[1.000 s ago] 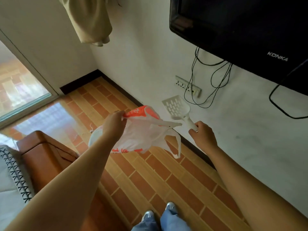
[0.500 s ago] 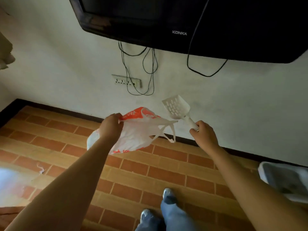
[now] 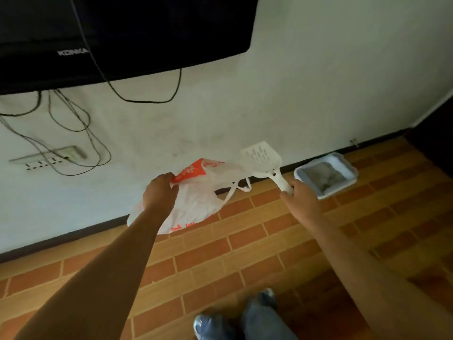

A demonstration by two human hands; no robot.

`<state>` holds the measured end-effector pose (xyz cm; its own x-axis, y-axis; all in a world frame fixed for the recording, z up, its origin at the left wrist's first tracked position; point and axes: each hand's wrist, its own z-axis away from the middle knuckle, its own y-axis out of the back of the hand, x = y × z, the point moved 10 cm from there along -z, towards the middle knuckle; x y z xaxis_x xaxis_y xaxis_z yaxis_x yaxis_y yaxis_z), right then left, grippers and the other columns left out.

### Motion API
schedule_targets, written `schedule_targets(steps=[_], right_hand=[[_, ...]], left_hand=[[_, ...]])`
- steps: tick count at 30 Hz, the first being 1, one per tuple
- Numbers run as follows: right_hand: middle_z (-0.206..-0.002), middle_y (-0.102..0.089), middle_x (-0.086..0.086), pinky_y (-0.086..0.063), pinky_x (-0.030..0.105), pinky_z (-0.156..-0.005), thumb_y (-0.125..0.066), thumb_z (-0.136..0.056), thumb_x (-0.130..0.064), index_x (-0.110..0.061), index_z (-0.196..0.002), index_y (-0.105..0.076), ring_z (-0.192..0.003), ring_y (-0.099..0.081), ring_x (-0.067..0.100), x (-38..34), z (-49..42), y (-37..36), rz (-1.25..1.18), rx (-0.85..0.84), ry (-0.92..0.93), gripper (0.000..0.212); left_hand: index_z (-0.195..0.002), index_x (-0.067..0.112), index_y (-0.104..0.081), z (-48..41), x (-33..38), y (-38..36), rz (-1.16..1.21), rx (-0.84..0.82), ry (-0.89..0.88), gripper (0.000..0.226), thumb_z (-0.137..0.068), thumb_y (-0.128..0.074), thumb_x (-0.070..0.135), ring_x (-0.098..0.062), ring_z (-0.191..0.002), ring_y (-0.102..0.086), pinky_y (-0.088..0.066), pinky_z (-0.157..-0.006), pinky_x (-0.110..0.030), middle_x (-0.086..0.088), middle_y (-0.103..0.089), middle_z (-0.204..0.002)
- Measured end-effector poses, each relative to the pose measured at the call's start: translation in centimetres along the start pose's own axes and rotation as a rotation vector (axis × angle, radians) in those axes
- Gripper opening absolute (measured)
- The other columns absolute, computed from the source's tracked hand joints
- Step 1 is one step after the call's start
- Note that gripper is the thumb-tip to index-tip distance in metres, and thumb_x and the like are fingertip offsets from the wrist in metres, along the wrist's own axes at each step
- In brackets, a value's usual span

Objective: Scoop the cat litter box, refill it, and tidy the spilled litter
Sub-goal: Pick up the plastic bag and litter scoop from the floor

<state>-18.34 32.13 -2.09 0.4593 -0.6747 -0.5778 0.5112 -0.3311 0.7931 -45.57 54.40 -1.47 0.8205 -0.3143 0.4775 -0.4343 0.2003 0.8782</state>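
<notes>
My left hand point(image 3: 159, 193) grips the rim of a white plastic bag point(image 3: 199, 197) with orange print, held out at mid-frame above the floor. A white slotted litter scoop point(image 3: 262, 158) points up and away, its handle in my right hand point(image 3: 302, 200). The scoop looks empty. A pale blue litter box point(image 3: 348, 168) with grey litter inside sits on the floor against the wall, just right of and beyond my right hand.
A black wall-mounted TV point(image 3: 127, 33) hangs at upper left with cables point(image 3: 81, 133) dangling to a power strip point(image 3: 49, 157) on the wall. Brick-pattern floor tiles point(image 3: 245, 253) run below. My shoes point(image 3: 235, 317) show at the bottom edge. A dark opening lies at far right.
The view has swung right: the sofa and doorway left the frame, the TV slid left, and the litter box came fully into view. Both hands kept their hold on bag and scoop.
</notes>
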Motion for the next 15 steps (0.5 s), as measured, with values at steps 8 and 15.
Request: schedule_targets(steps=[8, 15], right_hand=[[-0.085, -0.055, 0.000, -0.033, 0.018, -0.049, -0.055, -0.091, -0.019, -0.005, -0.113, -0.053, -0.062, -0.050, 0.008, 10.2, 1.3, 7.2, -0.086, 0.168, -0.177, 0.027], [-0.092, -0.052, 0.000, -0.039, 0.021, -0.061, -0.054, -0.092, -0.022, -0.006, -0.118, -0.051, -0.076, -0.050, 0.012, 18.3, 2.8, 13.0, -0.071, 0.287, -0.354, 0.030]], left_hand=[[-0.114, 0.016, -0.061, -0.8, 12.2, -6.1, -0.066, -0.090, -0.176, 0.025, -0.096, -0.048, 0.025, -0.029, -0.100, -0.060, -0.049, -0.079, -0.035, -0.007, -0.066, -0.109], [-0.109, 0.018, -0.061, -0.6, 21.4, -11.5, -0.098, -0.148, -0.279, 0.022, -0.096, -0.047, 0.026, -0.028, -0.094, -0.061, -0.046, -0.074, -0.032, -0.006, -0.066, -0.102]])
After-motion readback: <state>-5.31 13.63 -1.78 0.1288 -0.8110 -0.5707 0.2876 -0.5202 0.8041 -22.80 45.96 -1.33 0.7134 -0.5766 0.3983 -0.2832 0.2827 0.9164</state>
